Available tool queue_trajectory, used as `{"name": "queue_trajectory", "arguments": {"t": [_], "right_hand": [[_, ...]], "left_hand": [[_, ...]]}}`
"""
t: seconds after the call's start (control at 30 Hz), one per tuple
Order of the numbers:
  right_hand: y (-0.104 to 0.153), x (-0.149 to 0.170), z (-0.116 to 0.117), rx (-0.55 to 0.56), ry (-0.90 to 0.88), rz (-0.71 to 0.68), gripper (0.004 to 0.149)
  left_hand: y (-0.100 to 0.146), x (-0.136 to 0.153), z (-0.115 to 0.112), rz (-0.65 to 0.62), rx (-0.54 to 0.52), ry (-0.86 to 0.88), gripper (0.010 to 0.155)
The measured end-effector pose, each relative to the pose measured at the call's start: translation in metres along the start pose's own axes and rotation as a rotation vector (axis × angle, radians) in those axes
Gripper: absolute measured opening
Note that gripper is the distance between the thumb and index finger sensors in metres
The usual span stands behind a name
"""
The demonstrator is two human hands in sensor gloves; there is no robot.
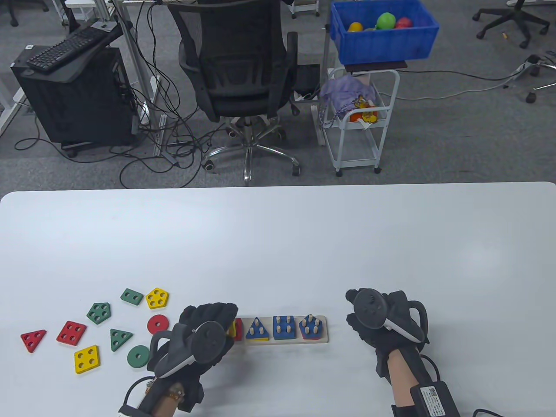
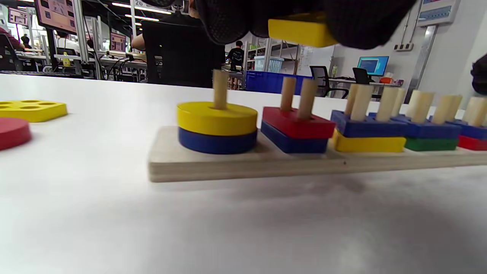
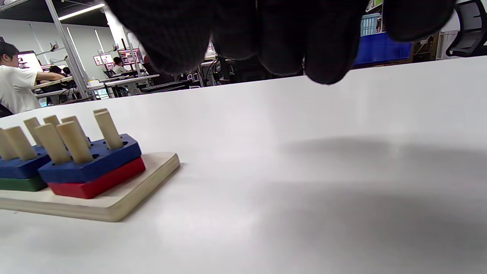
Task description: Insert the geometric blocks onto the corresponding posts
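Observation:
A wooden post board (image 1: 323,336) lies near the table's front edge. Its stacks show best in the left wrist view: a yellow disc (image 2: 217,118) on a blue one, a red two-hole block (image 2: 298,123) on blue, then a blue triangle (image 2: 365,129), a blue square (image 2: 430,131) and a blue pentagon (image 3: 91,158) on red. My left hand (image 1: 208,323) covers the board's left end and grips a yellow block (image 2: 300,32) just above the two posts (image 2: 296,95). My right hand (image 1: 382,321) rests to the right of the board, holding nothing.
Loose blocks lie left of the board: green two-hole block (image 1: 131,296), yellow pentagon (image 1: 157,298), green pentagon (image 1: 99,313), red disc (image 1: 158,324), red square (image 1: 71,333), red triangle (image 1: 33,339), green triangle (image 1: 119,339), yellow square (image 1: 87,359), green disc (image 1: 138,356).

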State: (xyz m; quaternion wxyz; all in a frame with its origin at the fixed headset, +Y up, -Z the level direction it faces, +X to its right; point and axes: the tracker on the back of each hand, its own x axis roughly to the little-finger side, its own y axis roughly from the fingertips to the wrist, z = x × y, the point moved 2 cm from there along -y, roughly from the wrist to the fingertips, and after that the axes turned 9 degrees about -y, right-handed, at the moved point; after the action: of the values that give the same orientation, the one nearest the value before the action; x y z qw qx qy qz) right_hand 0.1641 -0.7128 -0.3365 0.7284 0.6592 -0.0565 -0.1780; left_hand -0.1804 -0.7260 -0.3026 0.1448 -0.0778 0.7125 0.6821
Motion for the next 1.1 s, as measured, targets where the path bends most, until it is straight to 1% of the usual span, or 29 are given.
{"name": "queue_trajectory", "arguments": {"t": [0.13, 0.37, 0.4, 0.47, 0.53, 0.6, 0.7, 0.8, 0.83, 0.87, 0.93, 0.97, 1.1], "right_hand": [[0.000, 0.000, 0.000, 0.002, 0.000, 0.000, 0.057], [0.000, 0.000, 0.002, -0.010, 0.002, 0.006, 0.057], [0.000, 0.000, 0.002, -0.012, 0.003, 0.006, 0.057], [0.000, 0.000, 0.002, -0.014, 0.006, 0.009, 0.057], [0.001, 0.001, 0.001, -0.012, 0.002, 0.010, 0.057], [0.002, 0.003, 0.000, -0.008, -0.006, 0.013, 0.057], [0.002, 0.004, -0.002, -0.003, -0.015, 0.015, 0.057], [0.002, 0.005, -0.001, -0.006, -0.017, 0.018, 0.057], [0.002, 0.005, -0.001, -0.009, -0.014, 0.020, 0.056], [0.002, 0.005, -0.001, -0.010, -0.012, 0.021, 0.057], [0.002, 0.005, -0.001, -0.013, -0.010, 0.022, 0.057], [0.002, 0.005, -0.001, -0.015, -0.009, 0.023, 0.057], [0.002, 0.005, -0.001, -0.019, -0.003, 0.023, 0.057]], "left_hand": [[-0.006, -0.008, -0.009, 0.004, 0.026, -0.059, 0.069], [-0.010, -0.004, -0.018, 0.020, 0.037, -0.071, 0.066], [-0.010, -0.004, -0.019, 0.022, 0.039, -0.078, 0.067], [-0.009, -0.001, -0.018, 0.019, 0.056, -0.076, 0.073], [-0.007, 0.008, -0.011, 0.034, 0.044, -0.024, 0.074], [-0.003, 0.025, -0.002, 0.069, 0.014, 0.025, 0.072], [0.006, 0.067, 0.006, 0.184, -0.002, 0.096, 0.070], [0.017, 0.107, 0.003, 0.319, 0.035, 0.128, 0.068], [0.019, 0.116, 0.000, 0.358, 0.061, 0.118, 0.067], [0.021, 0.126, -0.005, 0.406, 0.116, 0.101, 0.067], [0.022, 0.136, -0.015, 0.451, 0.176, 0.073, 0.064], [0.021, 0.138, -0.018, 0.464, 0.188, 0.060, 0.063], [0.015, 0.136, -0.031, 0.492, 0.245, -0.031, 0.062]]}}
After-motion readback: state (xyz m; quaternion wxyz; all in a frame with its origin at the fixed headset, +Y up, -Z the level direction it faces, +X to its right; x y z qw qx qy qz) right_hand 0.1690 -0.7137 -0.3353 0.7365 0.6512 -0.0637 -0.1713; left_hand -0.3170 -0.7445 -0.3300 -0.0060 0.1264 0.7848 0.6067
